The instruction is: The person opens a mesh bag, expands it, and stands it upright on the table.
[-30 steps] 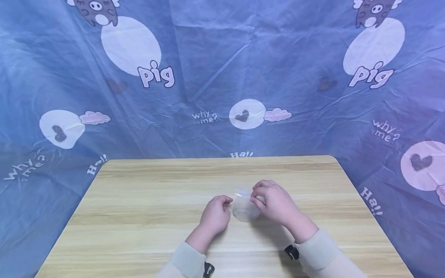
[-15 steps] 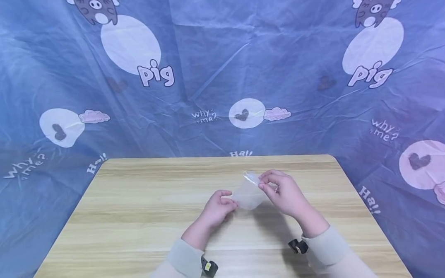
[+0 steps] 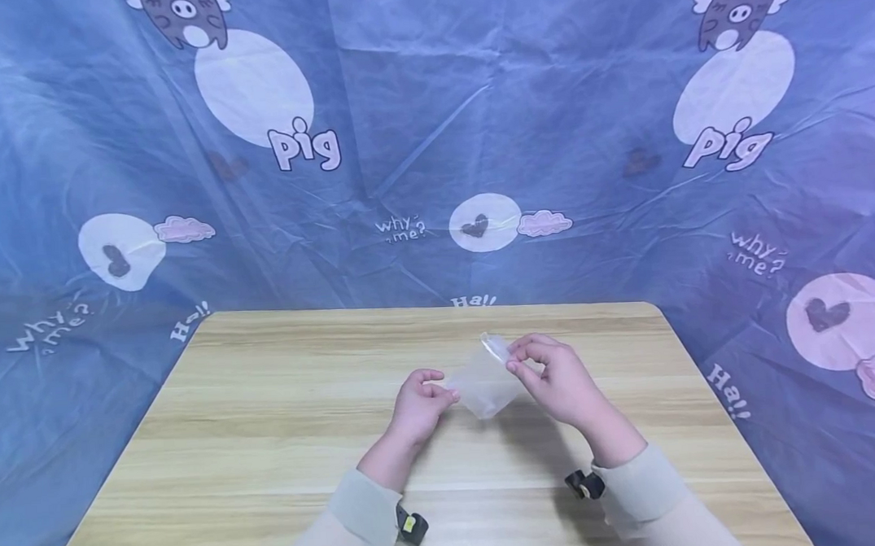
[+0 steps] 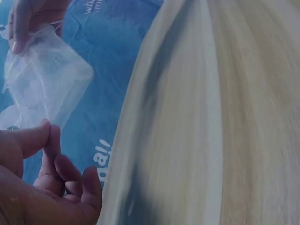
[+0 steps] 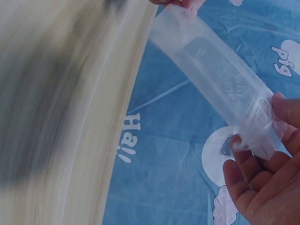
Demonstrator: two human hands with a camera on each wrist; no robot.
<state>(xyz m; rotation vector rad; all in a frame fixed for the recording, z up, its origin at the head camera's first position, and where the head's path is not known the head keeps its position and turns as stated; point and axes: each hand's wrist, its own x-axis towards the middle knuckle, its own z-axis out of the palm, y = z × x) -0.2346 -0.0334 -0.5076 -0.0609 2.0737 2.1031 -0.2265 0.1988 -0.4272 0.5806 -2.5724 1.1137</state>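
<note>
A translucent plastic bag (image 3: 484, 382) is held slantwise between both hands above the table. My left hand (image 3: 419, 408) pinches its lower left edge with thumb and forefinger; in the left wrist view that pinch on the bag (image 4: 49, 77) is plain. At the other end, my right hand (image 3: 555, 379) grips the bag's gathered upper right part between thumb and fingers. The right wrist view has the bag (image 5: 206, 65) stretched as a long strip, crumpled near the right hand (image 5: 267, 173). Whether anything lies inside the bag cannot be made out.
A wood-grain table (image 3: 269, 443) spreads under both hands. Behind it and at both sides hangs a blue cloth (image 3: 432, 143) with cartoon pigs and lettering. Small black devices sit at the left wrist (image 3: 412, 526) and right wrist (image 3: 585, 485).
The bag has gone from roughly upright to tilted and spread out. My right hand has moved up and to the right, then stayed; my left hand has lately shifted slightly left.
</note>
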